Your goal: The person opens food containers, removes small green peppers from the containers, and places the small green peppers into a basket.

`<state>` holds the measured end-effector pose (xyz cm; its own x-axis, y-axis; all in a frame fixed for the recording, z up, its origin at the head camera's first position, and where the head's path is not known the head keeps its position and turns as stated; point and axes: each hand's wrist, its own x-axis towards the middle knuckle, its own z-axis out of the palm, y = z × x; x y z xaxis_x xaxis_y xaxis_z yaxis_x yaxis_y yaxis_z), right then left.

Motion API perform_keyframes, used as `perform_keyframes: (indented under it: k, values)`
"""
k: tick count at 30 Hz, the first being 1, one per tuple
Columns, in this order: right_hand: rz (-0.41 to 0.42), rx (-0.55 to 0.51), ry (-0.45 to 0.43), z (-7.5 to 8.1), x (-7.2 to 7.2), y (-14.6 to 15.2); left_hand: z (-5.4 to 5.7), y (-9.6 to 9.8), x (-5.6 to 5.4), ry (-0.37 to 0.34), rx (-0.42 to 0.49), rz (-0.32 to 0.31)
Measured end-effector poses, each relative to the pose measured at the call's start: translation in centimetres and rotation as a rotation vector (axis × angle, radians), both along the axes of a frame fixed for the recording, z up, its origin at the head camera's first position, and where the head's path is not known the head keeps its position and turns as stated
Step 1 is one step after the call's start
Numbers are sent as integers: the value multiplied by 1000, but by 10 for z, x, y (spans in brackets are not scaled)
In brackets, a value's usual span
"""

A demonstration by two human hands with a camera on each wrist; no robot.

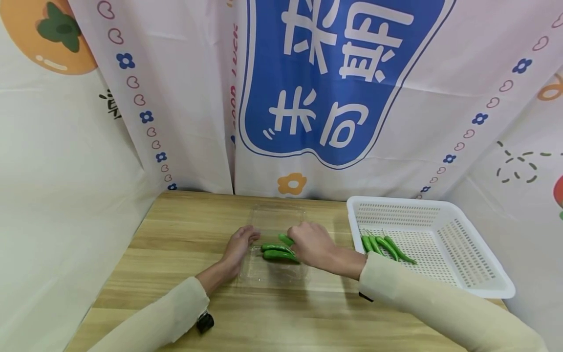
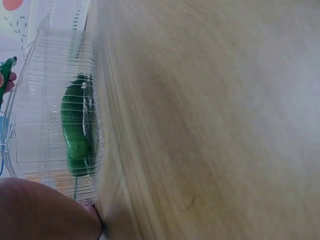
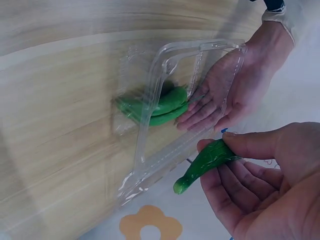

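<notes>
A clear plastic clamshell box (image 1: 274, 274) lies on the wooden table, its lid tipped back. Inside it, side by side, are green chili peppers (image 1: 278, 255). My left hand (image 1: 237, 249) rests along the box's left side; the right wrist view shows its fingers extended against the clear wall. Over the box, my right hand (image 1: 314, 247) pinches another green chili pepper (image 3: 207, 162) between thumb and fingers, one end pointing out. In the left wrist view the peppers (image 2: 77, 130) show through the ribbed wall.
To the right stands a white perforated plastic basket (image 1: 466, 244), with several green chili peppers (image 1: 391, 247) at its left side. A printed curtain (image 1: 198, 122) hangs behind the wooden table (image 1: 176, 230).
</notes>
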<state>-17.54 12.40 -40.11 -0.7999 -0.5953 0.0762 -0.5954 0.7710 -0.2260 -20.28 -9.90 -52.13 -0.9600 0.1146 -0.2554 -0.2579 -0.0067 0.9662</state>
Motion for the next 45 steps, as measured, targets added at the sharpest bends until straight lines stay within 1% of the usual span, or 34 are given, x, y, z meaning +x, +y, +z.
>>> perform_keyframes:
  k: [9, 16, 23, 26, 34, 40, 45]
  values:
    - [-34, 24, 7, 7, -2, 15, 0, 1, -1, -4, 5, 8]
    - [-69, 36, -21, 17, -6, 32, 0, 0, -1, -4, -1, 9]
    - [-95, 67, 78, 28, -10, 52, 2, -1, 0, -2, -3, 5]
    - [-106, 59, 94, 32, -13, 60, 2, 0, 0, -2, -5, 8]
    - [-158, 55, 109, 43, -19, 83, 1, 0, 0, -1, -6, 1]
    - [-202, 58, 91, 47, -22, 104, 2, -1, 1, -7, -9, 6]
    - [-222, 48, 85, 48, -21, 123, 3, -1, 2, -9, -8, 2]
